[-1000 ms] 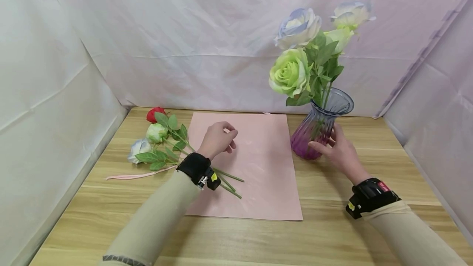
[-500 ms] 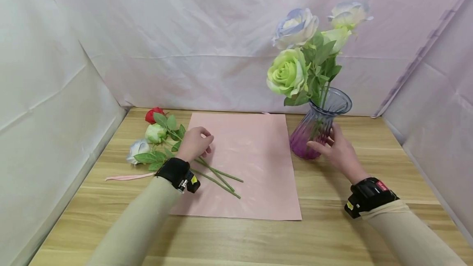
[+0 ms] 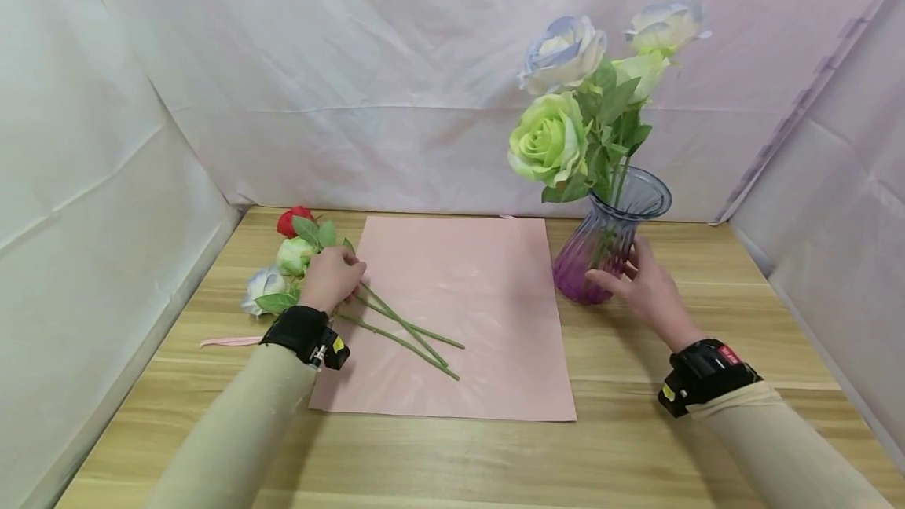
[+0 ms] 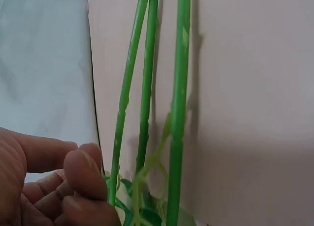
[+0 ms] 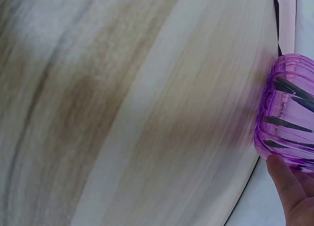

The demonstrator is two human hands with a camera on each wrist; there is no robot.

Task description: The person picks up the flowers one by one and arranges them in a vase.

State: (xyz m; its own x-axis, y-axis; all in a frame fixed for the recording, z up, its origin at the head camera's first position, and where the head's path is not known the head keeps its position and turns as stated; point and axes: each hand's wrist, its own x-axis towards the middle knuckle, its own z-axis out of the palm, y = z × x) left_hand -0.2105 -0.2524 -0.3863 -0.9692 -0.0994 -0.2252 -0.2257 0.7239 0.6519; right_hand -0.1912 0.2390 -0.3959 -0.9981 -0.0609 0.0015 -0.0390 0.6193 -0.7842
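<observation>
My left hand, fingers loosely curled, hovers over three roses lying at the left: a red rose, a green-white rose and a blue-white rose. Its fingertips come right beside the green stems in the left wrist view, and it covers some of the leaves. My right hand grips the lower side of a ribbed glass vase, grey-blue above and purple below. Green and blue-white roses stand in it, leaning left. In the right wrist view, a finger touches the purple glass.
A pink sheet of paper lies flat on the wooden table, under the loose stems. Left of it, a pink ribbon lies on the wood. White cloth walls enclose the table at the back and both sides.
My left hand has moved left from above the pink paper to the loose roses, near their leaves. The right hand stays on the vase.
</observation>
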